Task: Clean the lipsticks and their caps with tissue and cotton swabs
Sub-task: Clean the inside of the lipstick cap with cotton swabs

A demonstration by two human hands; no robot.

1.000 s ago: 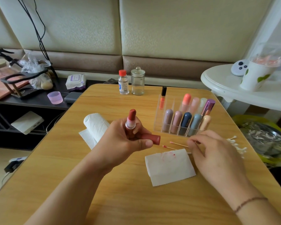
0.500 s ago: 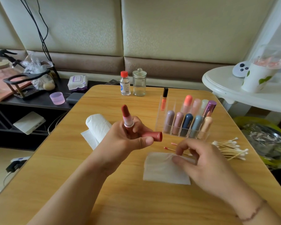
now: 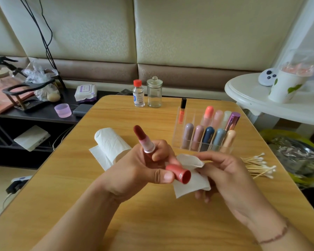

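Note:
My left hand (image 3: pixel 140 171) grips an open dark-red lipstick (image 3: pixel 143 138) that points up and away. Its thumb also pins the red cap (image 3: pixel 179 173) against the fingers, the cap's open end facing right. My right hand (image 3: pixel 227 176) holds a white tissue (image 3: pixel 190 178) off the table, right against the cap. A pile of cotton swabs (image 3: pixel 257 165) lies to the right. A clear organiser (image 3: pixel 178 131) at the centre right holds several capped lipsticks (image 3: pixel 209 136).
A tissue roll (image 3: pixel 111 142) lies left of my hands on the wooden table (image 3: pixel 152 223). A small red-capped bottle (image 3: pixel 138 94) and a glass jar (image 3: pixel 154 93) stand at the far edge. A white round table (image 3: pixel 252 98) stands at the right, a dark shelf (image 3: pixel 36 113) at the left.
My right hand has picked the tissue up from the table and brought it to the cap. My left hand has tilted the lipstick a little to the left.

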